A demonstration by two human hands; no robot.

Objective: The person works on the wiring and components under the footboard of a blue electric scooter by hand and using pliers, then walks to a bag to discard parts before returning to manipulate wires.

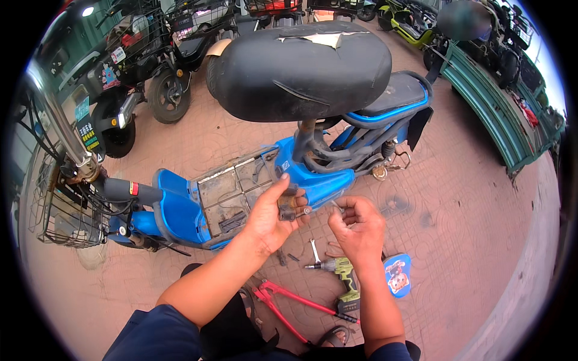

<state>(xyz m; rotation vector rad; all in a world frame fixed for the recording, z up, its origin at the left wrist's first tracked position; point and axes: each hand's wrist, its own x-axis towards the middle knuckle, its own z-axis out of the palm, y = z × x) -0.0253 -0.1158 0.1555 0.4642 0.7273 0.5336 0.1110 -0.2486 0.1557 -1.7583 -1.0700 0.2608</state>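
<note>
Dark part [286, 212]: is sitting in your left hand [270, 215], just left of your right hand [360, 230] and in front of the blue scooter [328, 179]; your left is touching it, your right is standing near but apart.
Long axis: seems to be running roughly upright between thumb and fingers; your fingers are hiding some of it, so its full shape isn't showing.
Metal end [307, 210]: a small round one is showing beside the part at your left fingertips, on the side toward your right hand; you cannot tell here whether it is joined on.
Left hand: is half curled, palm turned toward the right, thumb up, with the fingers wrapping behind the dark part.
Right hand: is folding its fingers inward, thumb and forefinger closing in a pinch on a small thin piece [335, 205], too small to identify.
Paving below: a wrench [315, 251] and a green cordless drill [345, 275] are lying below your hands, with the red-handled cutters [301, 298] nearer your feet and a blue panel [398, 274] resting beyond your right forearm.
Scooter floor: its footwell frame [226, 188] is lying uncovered, left of your hands.
</note>
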